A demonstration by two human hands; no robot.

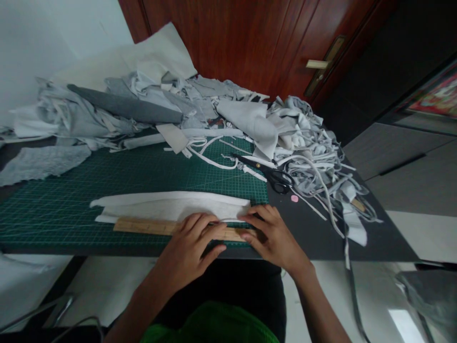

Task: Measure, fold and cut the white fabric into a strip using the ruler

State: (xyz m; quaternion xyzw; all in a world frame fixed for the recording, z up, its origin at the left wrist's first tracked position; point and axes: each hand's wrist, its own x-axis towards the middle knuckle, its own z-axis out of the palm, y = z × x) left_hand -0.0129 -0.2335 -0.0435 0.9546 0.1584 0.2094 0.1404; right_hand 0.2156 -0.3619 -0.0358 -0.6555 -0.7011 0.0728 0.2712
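A wooden ruler (143, 226) lies lengthwise along the near edge of a strip of pale grey-white fabric (157, 206) on the green cutting mat (124, 171). My left hand (191, 245) rests over the ruler's middle, its fingers stretched onto the fabric's near edge and its thumb apart. Over the ruler's right end is my right hand (273, 236). Its fingertips touch the fabric's right end, and its thumb is spread away on the ruler. Both hands are open. The right tip of the ruler is partly hidden under my right hand.
Black-handled scissors (280, 180) lie beyond my right hand, near a small pink piece (294, 198). Heaped grey fabric scraps (200, 100) line the back, with tangled fabric strips (310, 152) at the right. A wooden door (232, 43) stands behind the dark table (367, 238).
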